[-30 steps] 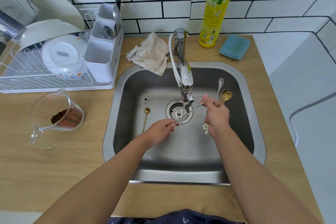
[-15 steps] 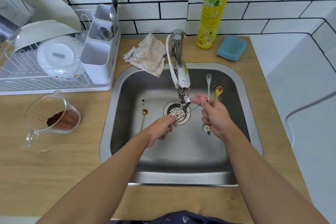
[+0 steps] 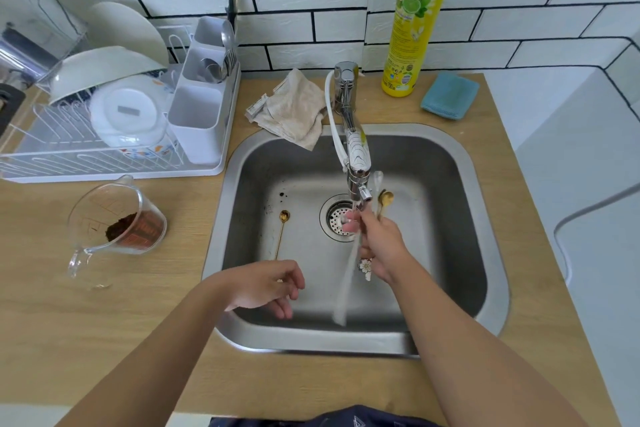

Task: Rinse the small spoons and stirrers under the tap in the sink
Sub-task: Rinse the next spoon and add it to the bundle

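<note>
My right hand [image 3: 379,243] grips a bunch of small utensils just under the tap [image 3: 356,156] spout, above the drain [image 3: 337,218]. From the fist a white spoon [image 3: 377,179] and a gold spoon [image 3: 385,199] point up. A flower-tipped handle [image 3: 365,269] sticks out below. A long silver stirrer [image 3: 346,288], blurred by motion, hangs from the same hand toward the sink's front. Another gold spoon [image 3: 282,232] lies on the sink [image 3: 485,236] floor at the left. My left hand [image 3: 266,288] hovers over the front left of the sink, fingers loosely curled, holding nothing.
A dish rack [image 3: 104,135] with bowls and a cutlery holder stands at the left. A glass measuring jug [image 3: 117,222] with brown grounds sits on the counter. Behind the sink are a beige cloth [image 3: 294,107], a yellow detergent bottle [image 3: 412,21] and a blue sponge [image 3: 450,95].
My left hand has let go of the silver stirrer and drawn back toward the sink's front left. The stirrer's free end has swung down toward me from my right hand.
</note>
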Motion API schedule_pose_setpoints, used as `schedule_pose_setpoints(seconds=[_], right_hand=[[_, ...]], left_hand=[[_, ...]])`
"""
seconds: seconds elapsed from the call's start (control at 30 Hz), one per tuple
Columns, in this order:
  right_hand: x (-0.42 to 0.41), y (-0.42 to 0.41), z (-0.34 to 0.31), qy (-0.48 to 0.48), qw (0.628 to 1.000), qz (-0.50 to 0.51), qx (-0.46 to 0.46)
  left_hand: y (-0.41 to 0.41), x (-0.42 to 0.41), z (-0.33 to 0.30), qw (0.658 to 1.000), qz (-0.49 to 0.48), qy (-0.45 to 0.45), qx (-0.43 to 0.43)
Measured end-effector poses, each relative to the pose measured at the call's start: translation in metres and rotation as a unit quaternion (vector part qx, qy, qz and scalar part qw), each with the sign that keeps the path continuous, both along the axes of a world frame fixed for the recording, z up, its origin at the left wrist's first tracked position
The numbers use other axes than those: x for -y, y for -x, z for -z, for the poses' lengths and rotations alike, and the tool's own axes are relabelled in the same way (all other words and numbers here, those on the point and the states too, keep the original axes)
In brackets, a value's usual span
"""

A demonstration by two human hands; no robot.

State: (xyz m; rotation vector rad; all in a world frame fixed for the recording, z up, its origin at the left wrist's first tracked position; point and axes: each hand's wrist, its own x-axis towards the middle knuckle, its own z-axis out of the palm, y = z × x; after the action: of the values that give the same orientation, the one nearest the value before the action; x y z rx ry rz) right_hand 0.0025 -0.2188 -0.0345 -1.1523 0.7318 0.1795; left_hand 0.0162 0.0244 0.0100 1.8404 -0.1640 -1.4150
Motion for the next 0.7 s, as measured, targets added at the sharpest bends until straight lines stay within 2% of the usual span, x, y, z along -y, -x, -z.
schedule_pose_setpoints(seconds=[0.1, 0.17, 0.33, 0.6, 0.7], right_hand=[[0.005, -0.004, -0.001, 0.011, 0.997, 0.072, 0.017], [0.006, -0.006, 0.000, 0.021, 0.993, 0.109, 0.028], [0.004, -0.011, 0.000, 0.026, 0.986, 0.157, 0.044], [0.006, -0.013, -0.011, -0.061, 0.977, 0.189, 0.072], [0.007, -0.009, -0.015, -0.085, 0.979, 0.172, 0.073]], left_hand=[[0.004, 0.011, -0.007, 0.997, -0.036, 0.051, -0.044], [0.007, 0.022, -0.011, 0.997, -0.042, 0.049, -0.047], [0.012, 0.046, 0.000, 0.998, -0.044, 0.029, 0.030], [0.006, 0.053, 0.017, 0.989, -0.103, 0.049, 0.090], [0.005, 0.062, 0.020, 0.983, -0.133, 0.058, 0.113]])
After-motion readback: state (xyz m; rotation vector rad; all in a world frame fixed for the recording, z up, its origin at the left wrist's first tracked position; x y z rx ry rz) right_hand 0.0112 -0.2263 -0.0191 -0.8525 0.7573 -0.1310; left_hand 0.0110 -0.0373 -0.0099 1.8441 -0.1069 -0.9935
